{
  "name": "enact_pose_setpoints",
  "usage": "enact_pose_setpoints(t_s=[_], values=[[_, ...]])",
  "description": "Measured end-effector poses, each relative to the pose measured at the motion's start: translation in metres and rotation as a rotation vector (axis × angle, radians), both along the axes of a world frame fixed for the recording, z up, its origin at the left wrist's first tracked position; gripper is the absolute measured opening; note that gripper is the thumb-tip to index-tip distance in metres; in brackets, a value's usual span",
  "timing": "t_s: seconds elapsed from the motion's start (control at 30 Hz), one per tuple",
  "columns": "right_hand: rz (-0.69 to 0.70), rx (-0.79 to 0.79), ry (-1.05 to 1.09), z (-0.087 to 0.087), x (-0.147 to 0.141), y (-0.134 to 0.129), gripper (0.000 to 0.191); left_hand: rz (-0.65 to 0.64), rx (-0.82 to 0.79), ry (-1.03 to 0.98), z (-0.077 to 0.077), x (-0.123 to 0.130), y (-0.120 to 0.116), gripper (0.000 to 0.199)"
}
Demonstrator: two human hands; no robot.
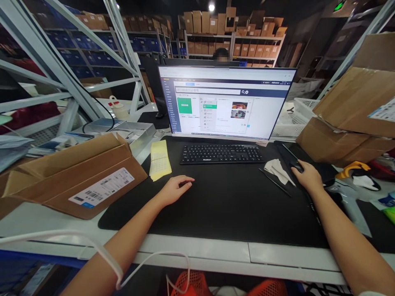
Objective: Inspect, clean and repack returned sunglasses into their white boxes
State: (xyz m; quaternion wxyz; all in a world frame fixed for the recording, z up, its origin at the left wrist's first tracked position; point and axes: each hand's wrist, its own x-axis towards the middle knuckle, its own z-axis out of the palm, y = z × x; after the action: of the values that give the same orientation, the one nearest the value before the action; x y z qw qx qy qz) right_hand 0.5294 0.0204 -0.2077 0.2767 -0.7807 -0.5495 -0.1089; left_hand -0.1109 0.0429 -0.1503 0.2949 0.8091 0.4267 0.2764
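One open carton (58, 193) stands at the desk's (216, 249) left. The left hand (173, 190), its grip slightly parted and seemingly bare, rests on the black mat (234, 205) before the keyboard (220, 154). Rightward, the right hand's (308, 177) grip cups the mouse (296, 166), probably light, stiff, smooth, best held by its sides.

The left hand (175, 190) and right hand (307, 176) were bare, as were both slim forearms down to the frame's lower edge. At four o'clock, a sliver of pale, whitish sleeve (368, 293) showed on the right arm, its cut and fabric too little visible to tell.
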Motion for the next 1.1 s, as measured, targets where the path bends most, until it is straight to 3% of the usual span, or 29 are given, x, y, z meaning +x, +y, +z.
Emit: enact_pose_setpoints(t_s=[0.13,0.43,0.93,1.03,1.1], values=[[-0.023,-0.018,0.000,0.001,0.000,-0.001,0.062,0.001,0.004,0.005,-0.001,-0.001,0.000,0.038],[-0.120,-0.018,0.006,-0.002,0.003,-0.004,0.057,0.006,-0.006,0.014,0.001,-0.001,-0.001,0.038],[0.010,0.014,0.019,-0.001,-0.003,0.001,0.053,-0.016,0.027,0.029,0.001,0.001,0.000,0.037],[0.009,0.013,0.031,0.000,-0.004,0.000,0.055,-0.013,0.099,0.012,0.006,0.003,-0.001,0.033],[0.006,0.009,0.038,0.002,-0.005,0.000,0.056,0.058,0.283,-0.040,0.018,-0.001,-0.007,0.029]])
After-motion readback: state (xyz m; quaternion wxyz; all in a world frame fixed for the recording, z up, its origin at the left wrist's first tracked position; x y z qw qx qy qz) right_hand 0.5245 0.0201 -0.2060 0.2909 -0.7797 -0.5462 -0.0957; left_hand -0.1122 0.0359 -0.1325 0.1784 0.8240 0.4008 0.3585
